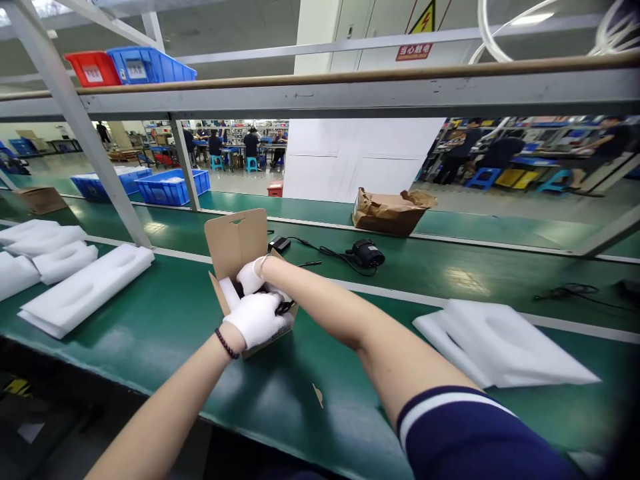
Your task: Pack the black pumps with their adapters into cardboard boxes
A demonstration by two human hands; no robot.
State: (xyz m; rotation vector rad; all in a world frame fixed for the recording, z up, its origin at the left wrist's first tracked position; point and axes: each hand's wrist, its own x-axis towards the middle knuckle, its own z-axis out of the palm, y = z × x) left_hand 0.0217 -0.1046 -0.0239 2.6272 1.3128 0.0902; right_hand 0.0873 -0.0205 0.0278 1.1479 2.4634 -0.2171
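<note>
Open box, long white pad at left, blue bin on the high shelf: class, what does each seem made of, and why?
Open box: apparently cardboard, matte brown, with folded flaps. Long white pad: probably foam, dull and thick. Blue bin: likely plastic, slightly glossy, evenly coloured, rigid-walled.

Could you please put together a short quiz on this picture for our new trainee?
1. Multiple choice: which container are the left hand and right hand reaching into?
A) a red bin
B) the cardboard box with its lid raised
C) a blue bin

2. True or false: both hands are bare.

3. Fill in the blank: the white foam lies on a ____ tabletop.

Key:
1. B
2. False; both wear white gloves.
3. green
</note>
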